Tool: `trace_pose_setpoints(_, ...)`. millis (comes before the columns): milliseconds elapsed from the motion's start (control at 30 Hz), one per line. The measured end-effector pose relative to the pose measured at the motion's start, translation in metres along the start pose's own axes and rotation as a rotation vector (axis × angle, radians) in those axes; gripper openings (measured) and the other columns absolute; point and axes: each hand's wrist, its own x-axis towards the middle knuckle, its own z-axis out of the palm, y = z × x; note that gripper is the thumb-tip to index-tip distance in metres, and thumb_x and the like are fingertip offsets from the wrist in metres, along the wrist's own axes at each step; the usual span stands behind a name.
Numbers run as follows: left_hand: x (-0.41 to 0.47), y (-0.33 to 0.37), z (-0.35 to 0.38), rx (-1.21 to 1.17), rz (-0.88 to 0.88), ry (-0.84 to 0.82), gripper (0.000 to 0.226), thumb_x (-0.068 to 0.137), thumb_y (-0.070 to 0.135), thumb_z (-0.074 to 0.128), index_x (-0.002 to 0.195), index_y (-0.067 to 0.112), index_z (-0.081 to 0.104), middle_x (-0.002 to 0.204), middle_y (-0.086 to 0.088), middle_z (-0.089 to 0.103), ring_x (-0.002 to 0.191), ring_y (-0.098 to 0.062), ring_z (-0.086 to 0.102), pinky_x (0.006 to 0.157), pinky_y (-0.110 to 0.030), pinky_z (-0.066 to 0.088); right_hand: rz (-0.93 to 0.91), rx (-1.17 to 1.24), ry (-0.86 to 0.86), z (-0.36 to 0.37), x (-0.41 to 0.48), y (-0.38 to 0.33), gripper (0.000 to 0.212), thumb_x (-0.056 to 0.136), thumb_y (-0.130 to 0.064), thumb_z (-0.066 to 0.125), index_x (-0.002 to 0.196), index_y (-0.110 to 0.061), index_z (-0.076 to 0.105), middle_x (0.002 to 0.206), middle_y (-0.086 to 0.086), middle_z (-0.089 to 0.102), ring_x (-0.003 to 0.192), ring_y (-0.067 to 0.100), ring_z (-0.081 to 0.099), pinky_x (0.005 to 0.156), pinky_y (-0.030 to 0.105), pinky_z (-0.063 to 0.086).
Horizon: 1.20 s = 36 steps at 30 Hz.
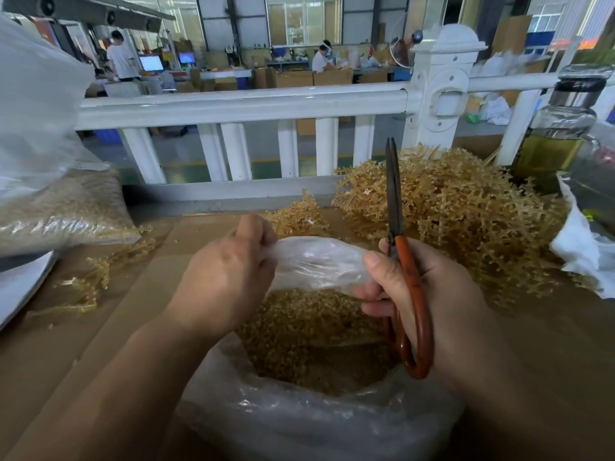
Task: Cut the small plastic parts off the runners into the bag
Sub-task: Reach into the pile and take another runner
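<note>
Currently left hand (229, 274) fingers pinch the bag (319, 261) rim; right hand (442, 304) fingers curl round shut scissors (394, 201). Advise holding mouth wide; runners (466, 211) lie at 1 o'clock.

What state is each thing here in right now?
scissors: blades closed, pointing up, held in right hand.
bag: open, partly full of cut parts, rim pinched by left hand.
runner pile: heaped, parts uncut.
bottle: lid on, partly filled.
</note>
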Motion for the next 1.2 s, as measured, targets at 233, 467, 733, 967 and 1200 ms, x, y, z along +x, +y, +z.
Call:
trace_pose_setpoints(233, 0.024, 0.007, 0.002, 0.269, -0.007, -0.018, 0.014, 0.093, 0.028, 0.06, 0.106, 0.026, 0.056, 0.087, 0.009, 0.052, 0.069, -0.014, 0.048, 0.055, -0.03, 0.036, -0.061, -0.161, 0.011, 0.002, 0.0, 0.001, 0.032, 0.068, -0.074, 0.063, 0.099, -0.064, 0.058, 0.101, -0.018, 0.074, 0.095, 0.008, 0.072, 0.088, 0.042, 0.057)
trace_pose_setpoints(467, 0.052, 0.018, 0.007, 0.289, -0.124, -0.009, 0.031, 0.095, 0.025, 0.059, 0.123, 0.014, 0.056, 0.112, -0.009, 0.06, 0.103, -0.03, 0.056, 0.078, -0.04, 0.044, -0.139, -0.292, 0.108, 0.004, -0.004, -0.014, 0.03, 0.069, -0.073, 0.054, 0.098, -0.066, 0.048, 0.101, -0.031, 0.066, 0.093, -0.012, 0.064, 0.078, 0.024, 0.051)
trace_pose_setpoints(733, -0.002, 0.045, -0.03, 0.199, 0.249, 0.052, 0.028, 0.093, 0.044, 0.056, 0.104, 0.026, 0.073, 0.107, 0.004, 0.069, 0.082, -0.019, 0.063, 0.071, -0.034, 0.051, -0.132, -0.159, 0.162, -0.003, 0.0, -0.011, 0.041, 0.08, -0.057, 0.07, 0.118, -0.045, 0.058, 0.101, -0.015, 0.073, 0.085, 0.003, 0.073, 0.074, 0.034, 0.058)
trace_pose_setpoints(967, -0.035, 0.071, -0.024, 0.187, 0.316, -0.763, 0.049, 0.09, 0.074, 0.047, 0.128, 0.044, 0.052, 0.121, 0.018, 0.058, 0.114, -0.005, 0.056, 0.098, -0.035, 0.049, -0.039, 0.418, 0.003, -0.004, 0.0, -0.017, 0.027, 0.078, -0.039, 0.077, 0.094, -0.019, 0.068, 0.085, 0.02, 0.072, 0.088, 0.043, 0.074, 0.069, 0.039, 0.062)
trace_pose_setpoints(1200, -0.032, 0.069, -0.027, 0.099, 0.32, -0.644, 0.04, 0.09, 0.067, 0.049, 0.121, 0.042, 0.056, 0.114, 0.017, 0.061, 0.105, -0.004, 0.057, 0.093, -0.033, 0.051, -0.067, -0.03, 0.264, -0.014, 0.005, -0.008, 0.032, 0.075, -0.064, 0.071, 0.099, -0.043, 0.063, 0.1, -0.005, 0.076, 0.092, 0.015, 0.075, 0.086, 0.048, 0.058)
